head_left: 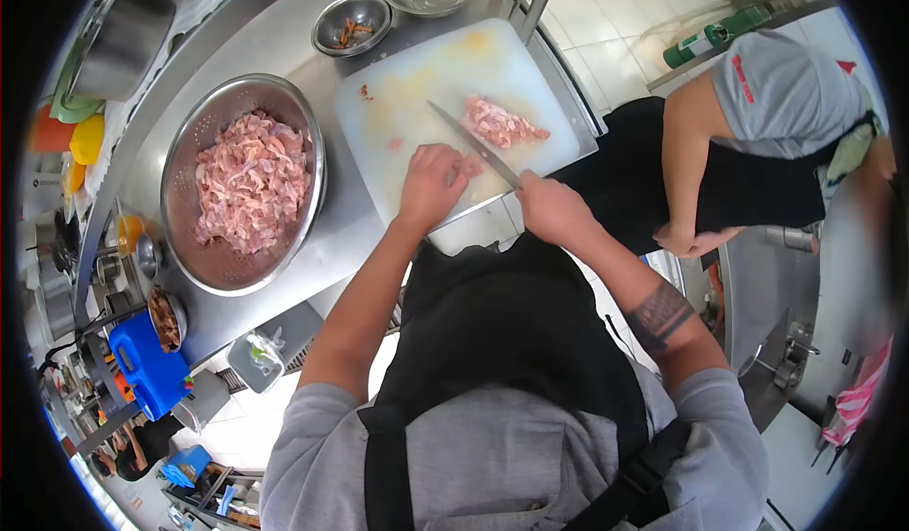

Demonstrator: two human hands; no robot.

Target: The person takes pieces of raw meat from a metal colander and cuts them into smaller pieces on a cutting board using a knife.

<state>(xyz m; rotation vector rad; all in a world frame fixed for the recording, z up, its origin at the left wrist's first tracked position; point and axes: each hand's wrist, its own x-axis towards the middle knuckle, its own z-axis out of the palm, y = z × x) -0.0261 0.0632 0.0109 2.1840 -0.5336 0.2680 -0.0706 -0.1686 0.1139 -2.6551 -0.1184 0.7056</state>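
My right hand [554, 211] is closed around the handle of a kitchen knife [473, 143], its blade angled up and left across the white cutting board [379, 124]. My left hand [434, 188] rests at the board's near edge, fingers curled on a small piece of raw meat [471, 165] left of the blade. To the right of the knife lies a pile of raw meat [502, 122]. On the counter to the left, a big steel colander [180, 190] holds many cut pieces of raw meat [251, 185].
Beyond the board stand a small steel bowl with orange-brown scraps [325, 34] and another steel bowl [431, 6]. Close on my right is another person [701, 152] in a black apron. A blue jug [151, 365] and a grey bin [260, 365] are at lower left.
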